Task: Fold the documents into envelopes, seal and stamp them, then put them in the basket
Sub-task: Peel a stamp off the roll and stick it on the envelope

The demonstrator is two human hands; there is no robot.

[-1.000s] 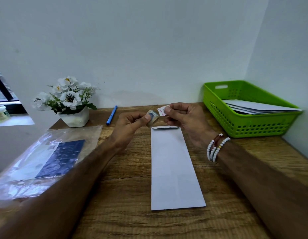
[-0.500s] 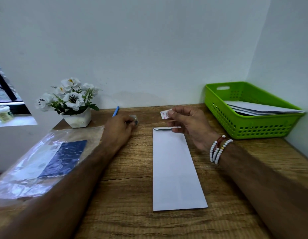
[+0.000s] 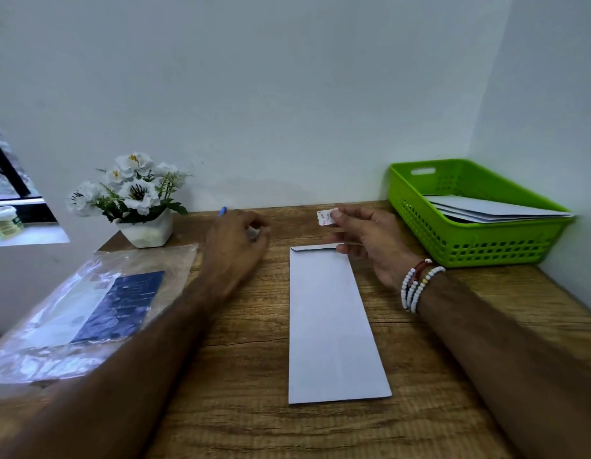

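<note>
A long white envelope (image 3: 330, 326) lies lengthwise on the wooden desk (image 3: 247, 409), its flap end away from me. My right hand (image 3: 367, 240) hovers over that far end and pinches a small stamp (image 3: 324, 217) between thumb and forefinger. My left hand (image 3: 236, 240) rests on the desk to the left of the envelope, fingers curled over a small roll of stamps (image 3: 252, 232) that is mostly hidden. A green basket (image 3: 466, 240) at the far right holds several white envelopes (image 3: 496, 208).
A clear plastic sleeve with papers (image 3: 89, 309) lies at the left. A white pot of white flowers (image 3: 135, 200) stands at the back left, with a blue pen (image 3: 223, 211) beside it. Walls close the back and right sides.
My left hand has carried the stamp roll away from my right hand, down to the desk at the left. My right hand keeps the torn-off stamp.
</note>
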